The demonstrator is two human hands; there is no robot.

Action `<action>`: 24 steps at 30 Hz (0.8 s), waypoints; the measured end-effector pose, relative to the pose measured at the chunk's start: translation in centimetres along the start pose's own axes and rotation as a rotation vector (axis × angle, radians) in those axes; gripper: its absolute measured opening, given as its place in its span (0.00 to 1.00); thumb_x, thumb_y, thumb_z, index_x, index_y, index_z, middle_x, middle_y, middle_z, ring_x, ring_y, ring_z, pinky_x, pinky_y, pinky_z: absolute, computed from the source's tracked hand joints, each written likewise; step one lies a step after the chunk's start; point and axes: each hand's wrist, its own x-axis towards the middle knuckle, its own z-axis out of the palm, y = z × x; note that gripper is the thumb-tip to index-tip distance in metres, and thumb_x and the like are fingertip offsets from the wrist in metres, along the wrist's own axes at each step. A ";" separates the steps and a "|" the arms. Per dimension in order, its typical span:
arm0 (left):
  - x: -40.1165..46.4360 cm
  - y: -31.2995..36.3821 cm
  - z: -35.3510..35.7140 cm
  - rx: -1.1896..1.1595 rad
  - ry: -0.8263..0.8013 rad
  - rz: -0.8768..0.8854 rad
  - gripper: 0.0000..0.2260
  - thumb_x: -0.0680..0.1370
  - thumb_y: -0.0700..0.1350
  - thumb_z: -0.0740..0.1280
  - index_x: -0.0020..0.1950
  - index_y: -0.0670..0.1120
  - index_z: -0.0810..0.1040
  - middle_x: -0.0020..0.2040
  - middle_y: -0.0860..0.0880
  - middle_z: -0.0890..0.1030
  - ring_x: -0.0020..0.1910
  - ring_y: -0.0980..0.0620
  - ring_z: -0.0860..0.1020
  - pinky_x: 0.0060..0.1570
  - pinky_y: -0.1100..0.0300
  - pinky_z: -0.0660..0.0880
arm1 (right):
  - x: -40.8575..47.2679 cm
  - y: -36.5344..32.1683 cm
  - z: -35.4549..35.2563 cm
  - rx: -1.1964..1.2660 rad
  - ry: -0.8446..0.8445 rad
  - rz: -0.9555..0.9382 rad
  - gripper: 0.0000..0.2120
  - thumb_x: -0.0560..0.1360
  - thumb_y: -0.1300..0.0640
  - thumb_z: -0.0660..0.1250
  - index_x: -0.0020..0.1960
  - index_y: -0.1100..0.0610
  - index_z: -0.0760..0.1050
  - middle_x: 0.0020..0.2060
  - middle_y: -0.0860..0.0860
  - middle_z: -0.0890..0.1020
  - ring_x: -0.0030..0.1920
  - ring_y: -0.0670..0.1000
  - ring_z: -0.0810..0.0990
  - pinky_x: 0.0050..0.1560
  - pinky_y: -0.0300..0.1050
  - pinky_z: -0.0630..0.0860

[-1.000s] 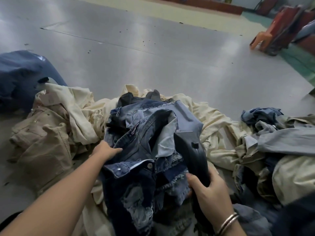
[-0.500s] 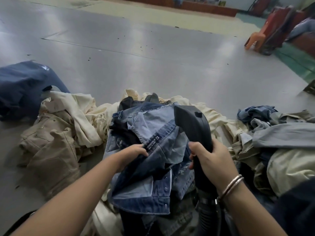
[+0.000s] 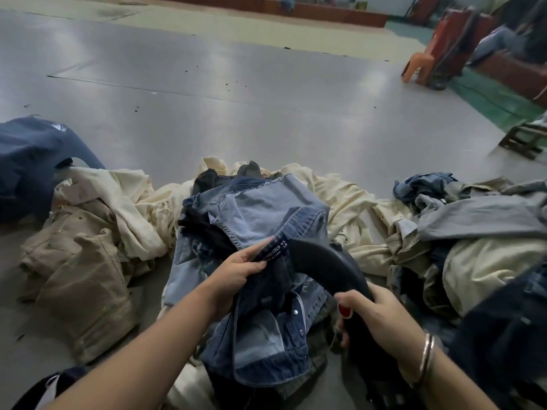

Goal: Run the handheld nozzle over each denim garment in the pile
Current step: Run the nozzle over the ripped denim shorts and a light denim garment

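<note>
Directly between the hands the denim jacket [image 3: 254, 261] is held up — its collar pinched by the left hand [image 3: 236, 269]; the nozzle [image 3: 322, 263], gripped by the right hand [image 3: 373, 315], curves leftward onto it.

Dim; glare on floor [image 3: 266, 93]; edges warped, bg blurry.

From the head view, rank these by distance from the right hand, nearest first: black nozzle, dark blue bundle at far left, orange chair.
1. Black nozzle: gripped in the right hand.
2. Dark blue bundle: far left, on the floor beside the pile.
3. Orange chair: far across the floor, upper right.
</note>
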 end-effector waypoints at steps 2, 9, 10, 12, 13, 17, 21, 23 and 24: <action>0.1 0.1 0.5 0.001 -0.028 -0.016 0.24 0.78 0.26 0.53 0.62 0.48 0.77 0.53 0.47 0.84 0.50 0.52 0.83 0.48 0.61 0.80 | -0.1 0.5 -0.3 -0.021 -0.030 0.009 0.06 0.75 0.63 0.66 0.42 0.65 0.72 0.26 0.57 0.77 0.25 0.56 0.76 0.27 0.46 0.74; -0.5 0.4 1.4 -0.078 -0.058 -0.049 0.26 0.76 0.25 0.52 0.57 0.48 0.82 0.56 0.43 0.83 0.52 0.48 0.82 0.49 0.58 0.80 | 0.8 -0.5 0.3 0.089 0.026 -0.053 0.11 0.76 0.65 0.64 0.35 0.62 0.69 0.24 0.56 0.74 0.20 0.54 0.74 0.21 0.40 0.70; -0.8 0.5 1.4 -0.079 -0.065 -0.061 0.27 0.76 0.25 0.52 0.57 0.48 0.83 0.56 0.43 0.82 0.53 0.47 0.82 0.48 0.58 0.80 | 1.0 -0.9 0.3 0.115 0.061 -0.059 0.12 0.75 0.64 0.64 0.34 0.62 0.69 0.23 0.56 0.73 0.20 0.54 0.73 0.20 0.40 0.70; -1.3 0.4 1.3 -0.091 -0.066 -0.081 0.26 0.76 0.26 0.52 0.58 0.48 0.83 0.57 0.42 0.82 0.52 0.46 0.82 0.46 0.57 0.80 | 1.3 -1.5 -0.3 0.154 0.136 -0.067 0.12 0.75 0.63 0.65 0.33 0.62 0.69 0.23 0.55 0.73 0.20 0.54 0.73 0.20 0.40 0.70; -1.5 0.4 1.2 -0.106 -0.059 -0.084 0.26 0.76 0.26 0.52 0.59 0.48 0.82 0.56 0.41 0.82 0.52 0.46 0.83 0.45 0.57 0.80 | 1.3 -1.8 -0.8 0.167 0.156 -0.075 0.12 0.75 0.63 0.65 0.33 0.62 0.69 0.23 0.55 0.74 0.20 0.54 0.73 0.21 0.40 0.70; -1.6 0.5 1.3 -0.138 -0.035 -0.080 0.24 0.76 0.26 0.53 0.60 0.46 0.81 0.57 0.40 0.82 0.50 0.45 0.83 0.47 0.55 0.81 | 0.2 -1.7 -1.7 0.108 0.068 -0.094 0.11 0.74 0.64 0.66 0.34 0.62 0.71 0.24 0.56 0.75 0.22 0.56 0.74 0.23 0.44 0.72; -1.6 0.5 2.1 -0.149 -0.033 -0.094 0.24 0.76 0.26 0.53 0.59 0.45 0.81 0.55 0.39 0.82 0.47 0.45 0.83 0.45 0.55 0.81 | -0.4 -0.2 -0.6 0.030 -0.027 -0.005 0.09 0.74 0.62 0.66 0.36 0.63 0.70 0.23 0.55 0.76 0.21 0.55 0.75 0.23 0.42 0.73; -2.1 0.6 2.4 -0.158 -0.035 -0.108 0.21 0.77 0.28 0.54 0.60 0.44 0.81 0.55 0.38 0.82 0.46 0.45 0.83 0.46 0.54 0.81 | -0.2 0.3 -0.3 0.071 0.022 -0.029 0.10 0.75 0.63 0.66 0.36 0.62 0.70 0.23 0.54 0.75 0.21 0.54 0.75 0.23 0.42 0.72; -2.5 0.8 2.6 -0.179 -0.036 -0.100 0.20 0.76 0.29 0.56 0.59 0.43 0.81 0.54 0.38 0.82 0.45 0.45 0.84 0.45 0.54 0.82 | -0.1 0.4 -0.1 0.104 0.063 -0.062 0.10 0.75 0.63 0.66 0.36 0.61 0.70 0.23 0.53 0.74 0.21 0.53 0.75 0.23 0.40 0.71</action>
